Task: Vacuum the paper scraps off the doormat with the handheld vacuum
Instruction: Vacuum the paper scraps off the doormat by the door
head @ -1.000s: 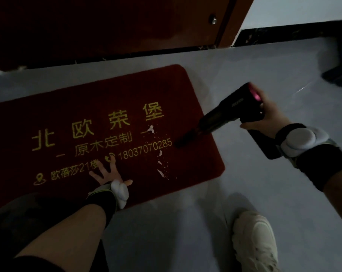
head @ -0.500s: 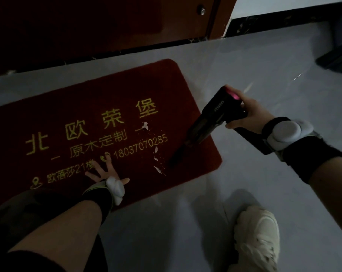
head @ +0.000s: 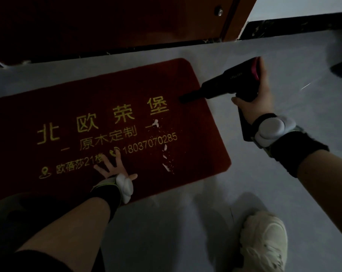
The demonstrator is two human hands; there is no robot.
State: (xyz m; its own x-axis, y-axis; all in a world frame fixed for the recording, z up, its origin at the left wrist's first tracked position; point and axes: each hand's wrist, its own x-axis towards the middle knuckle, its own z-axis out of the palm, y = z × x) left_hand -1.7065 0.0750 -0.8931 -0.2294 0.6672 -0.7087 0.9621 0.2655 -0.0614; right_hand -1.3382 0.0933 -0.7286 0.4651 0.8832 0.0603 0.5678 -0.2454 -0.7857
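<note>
On the grey floor (head: 185,222) my red rectangular doormat (head: 68,99) lies pinned under my flat, released left grip (head: 112,167). My right grip (head: 258,99), clenched on the black handheld vacuum (head: 230,81), has lifted its nozzle away to the mat's far edge, so the white paper scraps (head: 165,154) remain, well apart from the nozzle.

An entrance threshold: a printed doormat (head: 107,122) before a wooden door (head: 127,18).

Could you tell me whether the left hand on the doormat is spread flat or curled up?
Spread flat: the left hand rests on the doormat with fingers splayed apart, holding nothing.
</note>
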